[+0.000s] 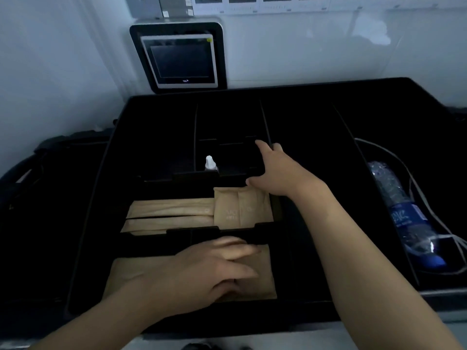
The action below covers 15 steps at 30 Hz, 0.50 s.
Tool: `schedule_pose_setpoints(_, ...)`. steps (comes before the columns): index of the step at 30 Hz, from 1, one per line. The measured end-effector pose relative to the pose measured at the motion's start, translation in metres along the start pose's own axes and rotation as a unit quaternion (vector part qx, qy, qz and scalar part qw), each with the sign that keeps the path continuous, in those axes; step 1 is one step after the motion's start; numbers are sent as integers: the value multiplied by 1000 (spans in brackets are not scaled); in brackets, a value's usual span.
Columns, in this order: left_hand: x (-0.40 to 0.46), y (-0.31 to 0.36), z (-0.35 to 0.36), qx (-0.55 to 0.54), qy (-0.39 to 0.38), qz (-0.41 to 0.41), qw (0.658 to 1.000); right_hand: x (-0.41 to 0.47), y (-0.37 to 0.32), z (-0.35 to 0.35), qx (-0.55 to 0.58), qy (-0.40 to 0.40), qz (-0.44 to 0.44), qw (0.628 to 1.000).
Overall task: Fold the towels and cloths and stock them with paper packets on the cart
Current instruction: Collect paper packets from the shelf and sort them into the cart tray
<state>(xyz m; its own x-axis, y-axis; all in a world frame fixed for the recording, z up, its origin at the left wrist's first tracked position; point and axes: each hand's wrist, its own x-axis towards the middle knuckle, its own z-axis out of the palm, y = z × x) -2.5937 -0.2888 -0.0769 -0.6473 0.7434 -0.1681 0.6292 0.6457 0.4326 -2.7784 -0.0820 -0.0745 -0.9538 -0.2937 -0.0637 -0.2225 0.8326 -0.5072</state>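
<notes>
A: Here, packets (pixel 192 276) lie in the tray's (pixel 101 198) near compartment, my left hand (pixel 202 271) flat on them, fingers straight.

B: Right hand (pixel 275 170)?

A: Released, resting on a divider (pixel 265 127). Stocking step, I judge; next, more packets need fetching.

The water bottle's (pixel 404 213) blue label and the paper packets (pixel 241 208) bear print too blurred to read.
</notes>
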Motion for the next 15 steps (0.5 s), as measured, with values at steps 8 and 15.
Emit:
schedule_pose_setpoints(8, 5, -14, 9, -5, -24, -15, 1000, -1, 1, -2, 6, -4, -1, 1000)
schedule_pose_setpoints(15, 11, -9, 12, -20, -20, -7, 1000, 0, 1, 2, 1, 9, 4, 1000)
